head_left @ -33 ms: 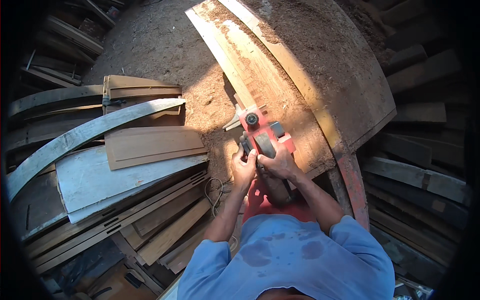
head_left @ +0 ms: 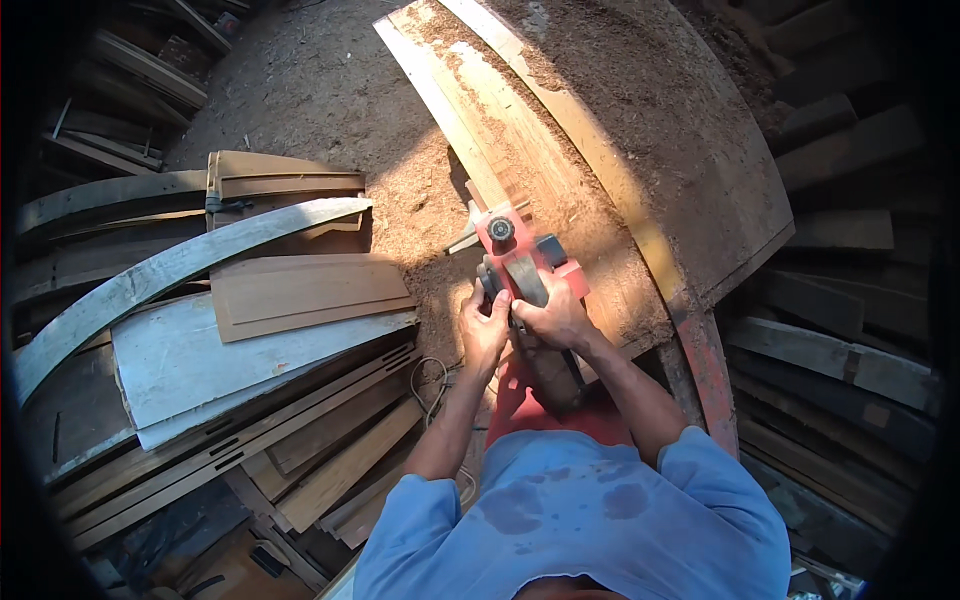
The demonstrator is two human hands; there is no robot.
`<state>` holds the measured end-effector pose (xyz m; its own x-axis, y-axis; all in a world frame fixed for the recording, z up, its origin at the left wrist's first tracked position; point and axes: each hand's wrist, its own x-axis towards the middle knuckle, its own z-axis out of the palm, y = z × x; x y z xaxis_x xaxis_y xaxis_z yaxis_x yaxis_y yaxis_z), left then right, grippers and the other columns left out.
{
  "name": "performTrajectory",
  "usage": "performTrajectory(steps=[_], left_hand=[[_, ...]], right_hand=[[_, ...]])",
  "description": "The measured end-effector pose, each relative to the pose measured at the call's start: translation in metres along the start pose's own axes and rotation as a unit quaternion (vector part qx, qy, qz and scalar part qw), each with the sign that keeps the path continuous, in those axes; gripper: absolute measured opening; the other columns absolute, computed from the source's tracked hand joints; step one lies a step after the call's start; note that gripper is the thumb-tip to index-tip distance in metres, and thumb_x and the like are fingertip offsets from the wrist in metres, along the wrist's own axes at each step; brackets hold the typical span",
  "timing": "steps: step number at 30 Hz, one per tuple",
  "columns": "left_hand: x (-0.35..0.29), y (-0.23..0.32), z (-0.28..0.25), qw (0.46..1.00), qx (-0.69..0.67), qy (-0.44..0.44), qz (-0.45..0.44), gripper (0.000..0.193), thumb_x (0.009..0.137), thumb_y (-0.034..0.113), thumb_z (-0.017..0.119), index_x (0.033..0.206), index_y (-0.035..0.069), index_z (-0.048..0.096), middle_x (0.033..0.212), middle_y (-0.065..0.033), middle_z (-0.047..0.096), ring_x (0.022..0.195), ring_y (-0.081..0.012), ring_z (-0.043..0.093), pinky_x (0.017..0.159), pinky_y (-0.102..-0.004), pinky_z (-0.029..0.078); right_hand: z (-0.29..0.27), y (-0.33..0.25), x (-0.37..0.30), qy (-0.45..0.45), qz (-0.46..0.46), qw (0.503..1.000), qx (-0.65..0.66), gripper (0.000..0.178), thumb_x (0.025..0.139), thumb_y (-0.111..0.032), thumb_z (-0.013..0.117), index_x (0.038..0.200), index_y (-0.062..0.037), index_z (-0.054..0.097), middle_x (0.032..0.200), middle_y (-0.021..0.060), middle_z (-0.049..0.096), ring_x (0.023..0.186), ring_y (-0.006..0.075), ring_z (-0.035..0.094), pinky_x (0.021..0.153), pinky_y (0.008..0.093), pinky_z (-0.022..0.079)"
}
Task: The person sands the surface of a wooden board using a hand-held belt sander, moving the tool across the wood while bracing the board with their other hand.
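Note:
A red electric planer (head_left: pixel 510 238) with a round black knob at its far end is in front of me, over the near end of a light wooden board (head_left: pixel 487 185). My right hand (head_left: pixel 555 318) is closed around its rear part, thumb lying across the top. Against the planer's left side, at a dark part, my left hand (head_left: pixel 486 328) is closed, its thumb close to the right one. The fingertips of both hands are partly hidden. Below the hands, the dark body parts and my red clothing overlap in shadow.
A curved wooden strip (head_left: pixel 590 125) runs along the shavings-strewn work surface (head_left: pixel 690 150). On the left lie stacked boards, a raised panel (head_left: pixel 310 293), a pale blue sheet (head_left: pixel 190 365) and a curved piece (head_left: pixel 165 268). A cord (head_left: pixel 432 385) hangs near my left forearm. Planks line the right.
The planer and both hands have shifted very slightly away from me. My grip looks the same.

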<state>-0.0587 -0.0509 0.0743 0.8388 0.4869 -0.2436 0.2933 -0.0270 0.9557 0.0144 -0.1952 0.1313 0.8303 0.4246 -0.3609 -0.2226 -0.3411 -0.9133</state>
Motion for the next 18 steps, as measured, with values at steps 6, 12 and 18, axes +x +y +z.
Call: performTrajectory(steps=[6, 12, 18], left_hand=[[0.155, 0.032, -0.027, 0.992, -0.11, -0.061, 0.025, 0.03, 0.107, 0.026, 0.064, 0.122, 0.002, 0.074, 0.093, 0.0001, 0.073, 0.078, -0.0068, 0.06, 0.071, -0.0267, 0.05], [0.21, 0.049, -0.028, 0.996, -0.084, -0.029, 0.012, 0.031, 0.107, 0.027, 0.067, 0.121, 0.0, 0.075, 0.096, -0.0015, 0.073, 0.08, -0.0083, 0.061, 0.071, -0.0278, 0.052], [0.123, 0.028, -0.015, 0.996, -0.07, -0.06, 0.01, 0.029, 0.107, 0.025, 0.066, 0.123, 0.002, 0.073, 0.096, -0.0014, 0.074, 0.082, -0.0089, 0.062, 0.074, -0.0288, 0.052]], right_hand=[[0.012, -0.06, 0.147, -0.006, -0.086, 0.996, -0.016, 0.052, 0.087, -0.038, 0.078, 0.113, 0.0062, 0.068, 0.093, 0.0174, 0.074, 0.086, 0.0228, 0.071, 0.077, 0.0393, 0.056], [0.019, -0.087, 0.199, -0.001, -0.08, 0.993, 0.088, 0.034, 0.08, -0.024, 0.075, 0.095, 0.0063, 0.07, 0.071, 0.0113, 0.068, 0.06, 0.0183, 0.066, 0.055, 0.035, 0.054], [0.007, -0.045, 0.121, 0.007, -0.062, 0.997, 0.04, 0.048, 0.079, -0.026, 0.076, 0.112, 0.007, 0.07, 0.093, 0.0167, 0.074, 0.082, 0.0233, 0.072, 0.075, 0.0362, 0.058]])
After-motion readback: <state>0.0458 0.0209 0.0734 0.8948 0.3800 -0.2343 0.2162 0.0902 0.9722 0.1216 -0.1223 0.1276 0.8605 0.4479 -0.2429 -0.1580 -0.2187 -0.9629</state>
